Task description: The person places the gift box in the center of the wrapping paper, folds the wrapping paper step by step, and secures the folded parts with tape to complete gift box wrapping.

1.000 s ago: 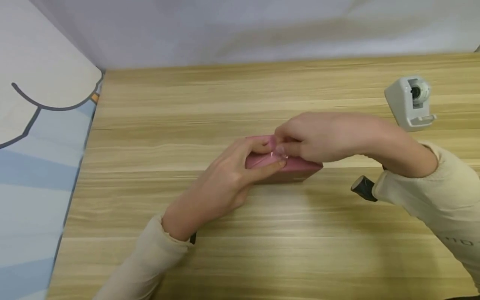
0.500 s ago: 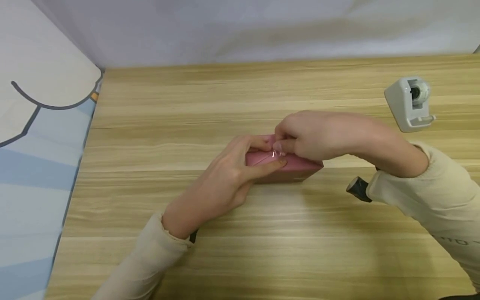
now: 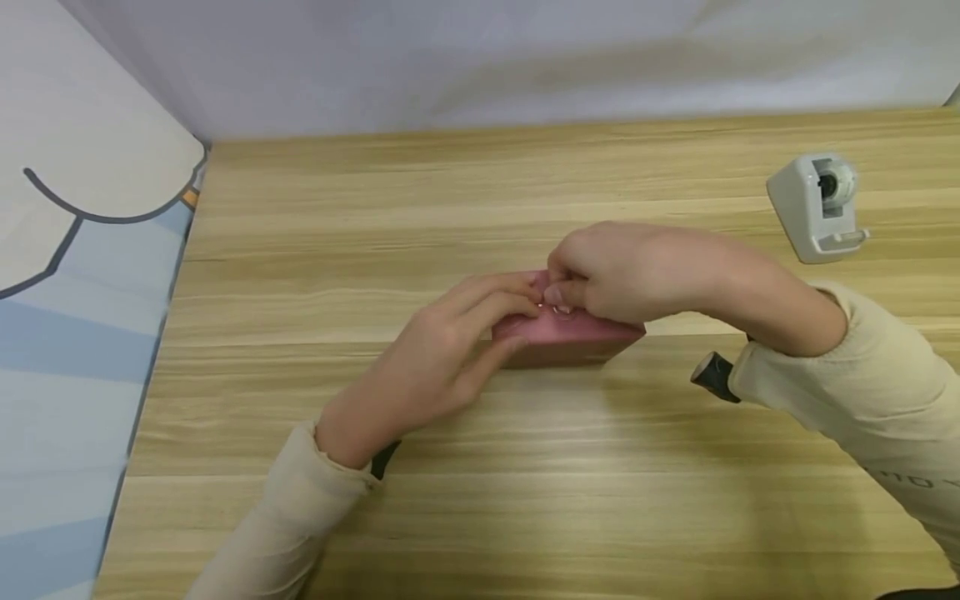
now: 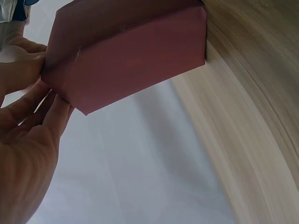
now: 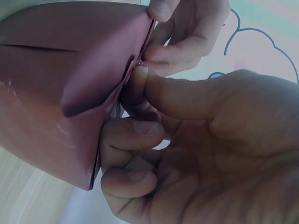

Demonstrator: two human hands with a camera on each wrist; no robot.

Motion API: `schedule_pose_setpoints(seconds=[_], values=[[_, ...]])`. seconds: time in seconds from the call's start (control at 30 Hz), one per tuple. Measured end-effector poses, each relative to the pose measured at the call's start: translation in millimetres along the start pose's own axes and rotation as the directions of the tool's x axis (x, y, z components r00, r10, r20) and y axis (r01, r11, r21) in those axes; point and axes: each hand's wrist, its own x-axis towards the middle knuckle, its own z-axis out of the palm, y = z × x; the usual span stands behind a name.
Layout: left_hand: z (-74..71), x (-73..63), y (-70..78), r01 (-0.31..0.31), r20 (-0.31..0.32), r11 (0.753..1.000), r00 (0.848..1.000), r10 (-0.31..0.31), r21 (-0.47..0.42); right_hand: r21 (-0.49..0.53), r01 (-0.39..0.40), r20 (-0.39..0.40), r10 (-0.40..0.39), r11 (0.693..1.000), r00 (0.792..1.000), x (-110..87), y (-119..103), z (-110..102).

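Note:
A pink paper-wrapped box (image 3: 573, 354) stands on the table, its folded end facing up. Both hands meet over that end. My right hand (image 3: 637, 271) pinches a small shiny piece of clear tape (image 3: 564, 313) at the fold, thumb and forefinger together; in the right wrist view the other fingers curl beside the paper (image 5: 70, 79). My left hand (image 3: 442, 350) rests its fingertips on the top from the left, with its thumb on the near edge. The left wrist view shows the box's plain side (image 4: 135, 60) and the left fingers (image 4: 56, 114) against its end.
A grey tape dispenser (image 3: 813, 208) with a roll of clear tape stands at the back right of the wooden table (image 3: 360, 217). A pale wall or sheet (image 3: 487, 58) rises behind it, and a printed cartoon panel (image 3: 82, 350) borders the left edge.
My left thumb has drawn back left from the top's middle to its near edge, and the left fingers have shifted. My right hand stays at the fold with the tape, its wrist slightly further left.

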Motion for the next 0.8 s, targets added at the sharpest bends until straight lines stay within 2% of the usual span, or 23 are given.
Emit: schedule_pose_setpoints(seconds=[0.1, 0.47, 0.6, 0.8], values=[[-0.2, -0.5, -0.1, 0.016, 0.014, 1.000, 1.000, -0.016, 0.007, 0.006, -0.001, 0.000, 0.001, 1.000, 1.000, 0.1, 0.4, 0.2], [3.1, -0.7, 1.8, -0.025, -0.005, 0.999, 1.000, 0.025, 0.045, 0.004, -0.004, 0.000, 0.004, 1.000, 1.000, -0.4, 0.7, 0.4], [5.0, 0.3, 3.7, -0.042, 0.011, 0.994, 0.999, 0.041, 0.099, -0.003, -0.022, 0.029, 0.022, 1.000, 0.999, -0.3, 0.5, -1.5], [7.5, 0.8, 7.5, -0.054, 0.027, 0.979, 0.998, 0.049, 0.197, -0.097, -0.046, 0.119, 0.057, 0.994, 0.991, 0.1, -0.3, -8.2]])
